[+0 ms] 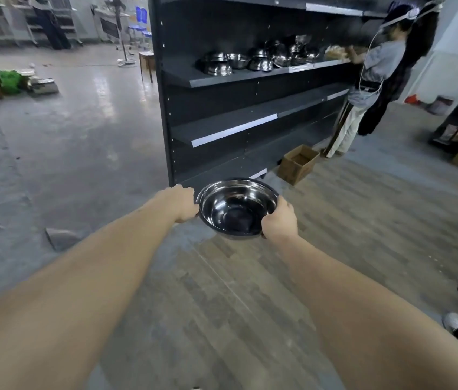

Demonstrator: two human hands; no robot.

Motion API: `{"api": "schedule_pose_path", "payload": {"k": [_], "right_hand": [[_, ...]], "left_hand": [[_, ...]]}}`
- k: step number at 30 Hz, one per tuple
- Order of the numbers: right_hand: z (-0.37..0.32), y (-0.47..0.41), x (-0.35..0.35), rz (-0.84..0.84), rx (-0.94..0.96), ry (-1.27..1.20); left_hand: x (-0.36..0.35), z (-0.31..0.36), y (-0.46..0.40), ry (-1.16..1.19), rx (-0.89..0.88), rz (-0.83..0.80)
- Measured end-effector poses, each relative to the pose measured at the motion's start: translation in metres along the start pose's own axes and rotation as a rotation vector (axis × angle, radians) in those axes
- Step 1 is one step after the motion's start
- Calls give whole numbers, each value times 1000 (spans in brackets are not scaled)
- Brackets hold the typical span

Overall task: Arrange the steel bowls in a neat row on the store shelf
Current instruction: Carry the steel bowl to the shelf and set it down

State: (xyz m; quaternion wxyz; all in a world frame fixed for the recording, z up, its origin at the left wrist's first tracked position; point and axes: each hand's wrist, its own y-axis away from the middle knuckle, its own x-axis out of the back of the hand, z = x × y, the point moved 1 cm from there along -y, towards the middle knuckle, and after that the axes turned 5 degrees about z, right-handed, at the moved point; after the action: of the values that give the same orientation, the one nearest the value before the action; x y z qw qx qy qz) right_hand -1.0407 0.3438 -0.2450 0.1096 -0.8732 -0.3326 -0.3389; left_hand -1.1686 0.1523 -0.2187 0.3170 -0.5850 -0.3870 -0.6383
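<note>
A tall dark shelf unit fills the far middle of the scene, standing where the grey concrete floor on the left meets the wood-pattern floor on the right. At the far right end of the unit a second person reaches toward the upper shelf. On that shelf sits a loose cluster of steel bowls, some stacked, some upside down, crowded together, not lined up. An open cardboard box stands on the floor near the foot of the unit.

Near the middle, one steel bowl is held upright in the air in front of the lowest shelf, well apart from the cluster. The left hand grips its left rim with fingers curled round the edge; the right hand grips the near right rim, thumb over the lip.

The step in hand looks like carrying: this bowl is being brought to the shelf. The next move calls for lifting it to the shelf with the other bowls and setting it down on the bare left stretch, in line with them, without knocking the stacks.
</note>
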Motion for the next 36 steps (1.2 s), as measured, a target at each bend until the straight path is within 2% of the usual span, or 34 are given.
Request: {"api": "schedule_pose_path", "payload": {"k": [9,19,26,36], "right_hand": [[-38,-138,-24,39,-12,-60],[-39,-336,-8,38,-24,-84],[-48,-451,11,49,-11,-94],[-73,-576,-18,23,38,-61]], "left_hand": [[33,-4,-142,-52,24,10],[64,71,-324,-56,35,42],[90,123,-418,-44,40,75],[100,130,-538,-8,105,50]]}}
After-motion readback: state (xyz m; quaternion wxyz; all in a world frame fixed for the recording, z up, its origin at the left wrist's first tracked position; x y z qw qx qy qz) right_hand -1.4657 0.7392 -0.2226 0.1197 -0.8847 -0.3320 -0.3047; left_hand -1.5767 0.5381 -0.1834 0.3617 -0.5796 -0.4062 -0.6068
